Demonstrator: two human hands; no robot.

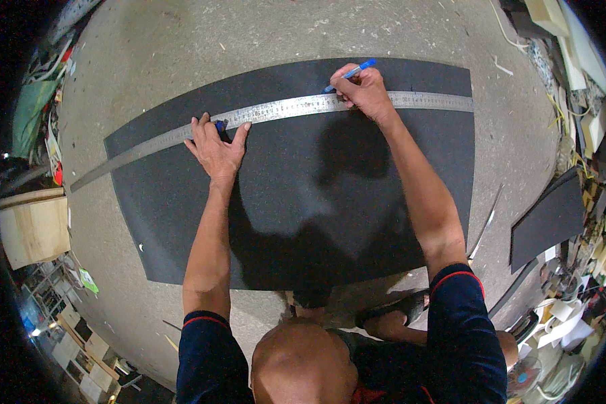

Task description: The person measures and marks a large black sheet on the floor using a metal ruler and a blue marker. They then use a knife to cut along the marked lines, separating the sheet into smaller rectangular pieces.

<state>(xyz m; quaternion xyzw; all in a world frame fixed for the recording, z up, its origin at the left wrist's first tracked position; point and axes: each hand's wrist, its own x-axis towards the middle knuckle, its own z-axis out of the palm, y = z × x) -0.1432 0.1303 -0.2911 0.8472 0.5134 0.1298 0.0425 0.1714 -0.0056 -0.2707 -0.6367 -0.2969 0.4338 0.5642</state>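
A large black sheet lies flat on the floor in front of me, with a long metal ruler across its far part. The ruler's left end sticks out past the sheet. My left hand presses on the ruler left of the middle, fingers spread and thumb apart. A small dark blue thing shows beside its index finger; its kind is unclear. Farther right, my right hand pinches a blue pen, tilted, with its tip at the ruler's far edge. That hand's lower side rests over the ruler.
Another dark sheet piece lies on the floor at the right, near a thin curved strip. Offcuts and scraps pile up along the right rim. A pale wooden box and clutter stand at the left.
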